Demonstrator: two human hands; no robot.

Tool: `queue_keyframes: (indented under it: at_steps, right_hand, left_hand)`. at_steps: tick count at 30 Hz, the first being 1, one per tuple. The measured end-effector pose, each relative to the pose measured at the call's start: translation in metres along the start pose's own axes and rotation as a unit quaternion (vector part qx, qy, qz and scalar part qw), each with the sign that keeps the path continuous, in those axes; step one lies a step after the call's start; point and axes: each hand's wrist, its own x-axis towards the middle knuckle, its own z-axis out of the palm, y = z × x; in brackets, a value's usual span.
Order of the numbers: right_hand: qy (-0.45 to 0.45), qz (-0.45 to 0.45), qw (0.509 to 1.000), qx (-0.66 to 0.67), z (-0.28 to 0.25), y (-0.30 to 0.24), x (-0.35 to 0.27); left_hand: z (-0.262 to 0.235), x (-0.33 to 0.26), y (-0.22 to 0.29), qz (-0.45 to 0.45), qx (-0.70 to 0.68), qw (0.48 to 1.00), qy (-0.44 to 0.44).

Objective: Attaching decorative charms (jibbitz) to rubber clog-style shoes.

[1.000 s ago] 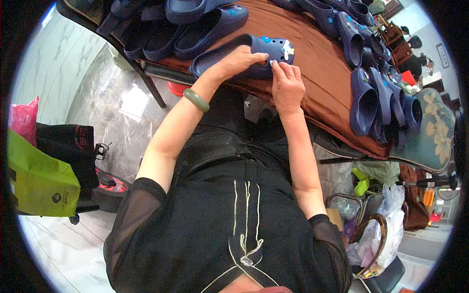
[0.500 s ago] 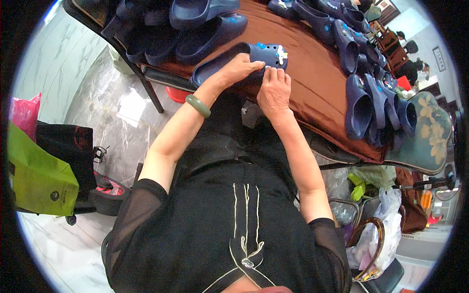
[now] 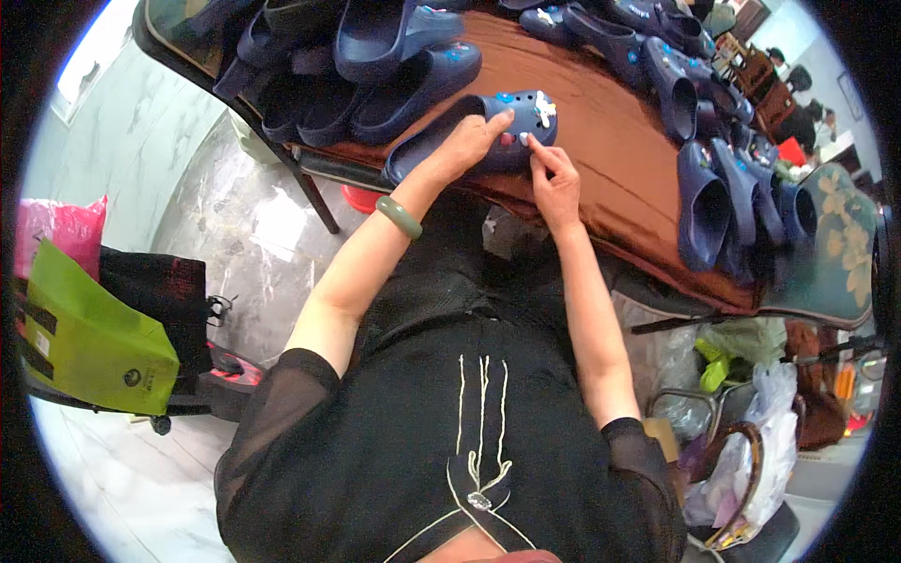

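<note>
A navy clog with round holes in its upper lies across the near edge of the brown-covered table. Blue charms and a white figure charm sit on its toe. My left hand, with a green bangle on its wrist, grips the clog's upper, thumb on top and fingers hidden inside. My right hand is at the near side of the toe. Its index fingertip reaches the clog beside a small pale spot, while the other fingers curl in; whether they pinch a small piece is hidden.
Navy clogs are stacked at the table's left; more decorated clogs line its right side. The brown cloth covers the table. A green bag stands at left, and a chair with plastic bags at lower right.
My right hand has shifted from a closed pinch at the toe to a reaching index finger, slightly back from it. My left hand keeps its grip. The whole view has shifted slightly.
</note>
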Motion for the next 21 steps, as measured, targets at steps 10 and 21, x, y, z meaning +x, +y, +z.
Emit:
queue_keyframes:
  at_steps: [10, 21]
  right_hand:
    - [0.015, 0.025, 0.999, 0.033, -0.004, -0.002, -0.006]
    - [0.082, -0.074, 0.994, 0.011, 0.031, -0.015, 0.01]
  left_hand:
    - [0.007, -0.002, -0.007, 0.13, 0.06, 0.99, -0.003]
    - [0.003, -0.004, 0.005, 0.161, 0.041, 0.986, -0.017]
